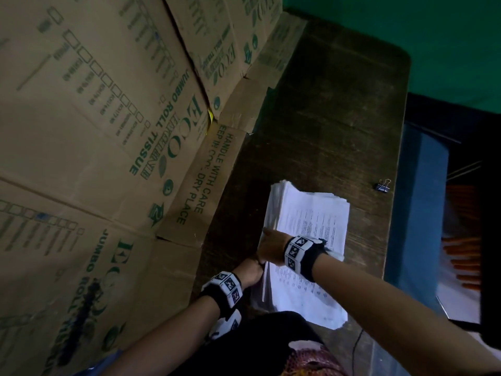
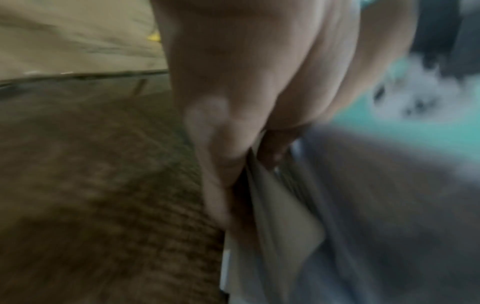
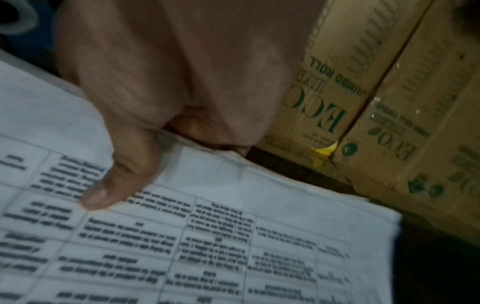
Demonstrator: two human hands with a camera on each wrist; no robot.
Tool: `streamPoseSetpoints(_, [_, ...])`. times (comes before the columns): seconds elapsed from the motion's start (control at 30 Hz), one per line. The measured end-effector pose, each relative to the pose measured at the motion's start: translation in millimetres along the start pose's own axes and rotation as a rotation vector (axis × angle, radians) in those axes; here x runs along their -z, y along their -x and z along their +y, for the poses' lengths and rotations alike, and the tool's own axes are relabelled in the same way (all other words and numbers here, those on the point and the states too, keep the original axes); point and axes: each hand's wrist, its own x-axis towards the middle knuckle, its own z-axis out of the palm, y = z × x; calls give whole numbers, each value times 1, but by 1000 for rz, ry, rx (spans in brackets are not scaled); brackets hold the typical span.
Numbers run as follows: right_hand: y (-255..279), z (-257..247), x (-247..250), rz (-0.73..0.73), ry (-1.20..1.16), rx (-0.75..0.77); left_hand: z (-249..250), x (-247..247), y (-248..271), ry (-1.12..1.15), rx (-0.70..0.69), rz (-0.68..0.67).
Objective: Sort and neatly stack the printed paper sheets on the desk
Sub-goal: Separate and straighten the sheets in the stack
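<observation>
A thick stack of printed paper sheets (image 1: 311, 221) lies on the dark wooden desk (image 1: 339, 118), with a looser printed sheet (image 1: 303, 294) below it near the desk's front. My right hand (image 1: 271, 248) grips the stack's left edge; its thumb (image 3: 114, 185) lies on the printed top page (image 3: 233, 246) and its fingers curl under the edge. My left hand (image 1: 252, 270) pinches the left edge of the sheets (image 2: 272, 205) just below the right hand, thumb on one side and fingers on the other. The left wrist view is blurred.
Large brown cardboard boxes (image 1: 95, 131) stand along the desk's left side, close to both hands. A black binder clip (image 1: 382, 185) lies near the desk's right edge. A thin dark cable (image 1: 356, 346) crosses the desk's front. A green wall (image 1: 433, 36) is behind.
</observation>
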Motion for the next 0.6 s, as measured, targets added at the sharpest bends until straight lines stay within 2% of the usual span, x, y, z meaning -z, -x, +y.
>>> streamPoseSetpoints(0.07, [-3, -1, -1, 53, 210, 81, -4, 3, -1, -2, -44, 41])
streamPoseSetpoints(0.2, [-2, -7, -11, 256, 100, 37, -13, 4, -3, -33, -101, 92])
streamPoseSetpoints(0.3, [6, -5, -31, 473, -182, -52, -14, 5, -7, 55, -167, 53])
streamPoseSetpoints(0.37, [20, -4, -47, 720, -398, -268, -19, 4, -12, 146, -213, 7])
streamPoseSetpoints(0.4, [30, -6, -59, 818, -526, -458, -18, 6, -10, 181, -193, -13])
streamPoseSetpoints(0.43, [41, -7, -76, 858, -695, -671, -18, 8, -8, 206, -158, -22])
streamPoseSetpoints(0.47, [52, -8, -96, 835, -866, -886, -17, 10, -6, 219, -110, -20])
streamPoseSetpoints(0.5, [61, -10, -122, 724, -1050, -1073, -19, 10, -4, 218, -50, -11])
streamPoseSetpoints(0.53, [67, -14, -150, 559, -1225, -1198, -23, 9, -4, 202, -4, -7])
streamPoseSetpoints(0.6, [71, -33, -193, 300, -1567, -1272, -28, 3, -1, 199, 43, -43])
